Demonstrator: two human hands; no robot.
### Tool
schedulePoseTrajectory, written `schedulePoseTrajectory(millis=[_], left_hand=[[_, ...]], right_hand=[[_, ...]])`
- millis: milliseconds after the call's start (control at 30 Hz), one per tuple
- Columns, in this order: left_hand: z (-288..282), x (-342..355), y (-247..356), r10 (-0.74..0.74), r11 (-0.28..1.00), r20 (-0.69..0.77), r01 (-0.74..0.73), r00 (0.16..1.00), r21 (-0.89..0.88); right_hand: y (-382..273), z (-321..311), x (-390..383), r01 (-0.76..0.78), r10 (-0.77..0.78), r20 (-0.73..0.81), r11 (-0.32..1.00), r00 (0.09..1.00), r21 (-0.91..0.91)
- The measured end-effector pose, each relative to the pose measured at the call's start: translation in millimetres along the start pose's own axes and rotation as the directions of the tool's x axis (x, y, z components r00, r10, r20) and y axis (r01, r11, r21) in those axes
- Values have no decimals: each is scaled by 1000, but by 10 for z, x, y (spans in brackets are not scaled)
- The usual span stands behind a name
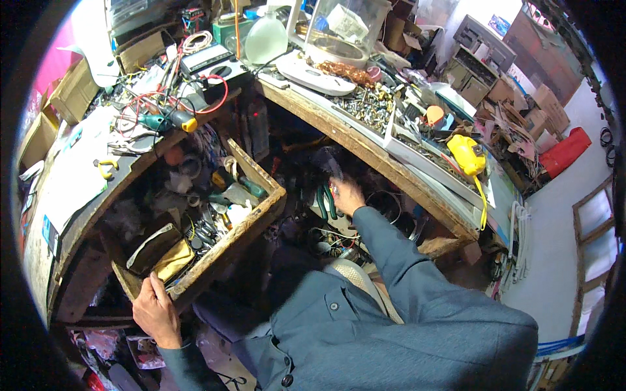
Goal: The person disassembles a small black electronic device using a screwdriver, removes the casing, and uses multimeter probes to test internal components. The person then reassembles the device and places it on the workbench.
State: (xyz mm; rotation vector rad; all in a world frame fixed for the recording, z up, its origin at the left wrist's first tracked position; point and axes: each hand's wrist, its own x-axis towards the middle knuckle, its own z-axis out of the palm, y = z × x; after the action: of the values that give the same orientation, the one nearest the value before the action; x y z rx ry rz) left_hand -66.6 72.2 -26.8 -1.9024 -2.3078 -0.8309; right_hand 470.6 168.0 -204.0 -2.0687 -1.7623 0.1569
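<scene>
My left hand [156, 311] grips the near end of an open wooden drawer [244, 228] at lower left, full of tools, small parts and a yellow cloth-like bundle [173, 259]. My right hand [347, 193] is down in the dark space under the right bench, closed around something dark with a bit of red, too shadowed to make out. Just left of it are green-handled pliers [326, 202], among cables and small metal items.
The left bench [78, 182] carries wires, hand tools and a boxy device [208, 62]. The right bench's wooden edge [300, 114] runs above my right arm, with loose screws [372, 104] and a yellow tape measure-like object [466, 156] on top. Red bag [564, 153] at right.
</scene>
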Motion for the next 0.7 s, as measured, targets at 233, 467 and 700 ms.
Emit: schedulePoseTrajectory(millis=[233,467,700], left_hand=[[-33,14,29,11,1000,20,-10,1000,-21],[-39,19,36,3,999,26,-2,1000,-41],[14,30,-3,25,1000,2,-25,1000,5]], right_hand=[[-192,389,-192,59,-50,48,977,998,-203],[-127,254,-132,33,-23,145,997,989,-68],[277,-32,367,-125,170,-295,979,940,164]])
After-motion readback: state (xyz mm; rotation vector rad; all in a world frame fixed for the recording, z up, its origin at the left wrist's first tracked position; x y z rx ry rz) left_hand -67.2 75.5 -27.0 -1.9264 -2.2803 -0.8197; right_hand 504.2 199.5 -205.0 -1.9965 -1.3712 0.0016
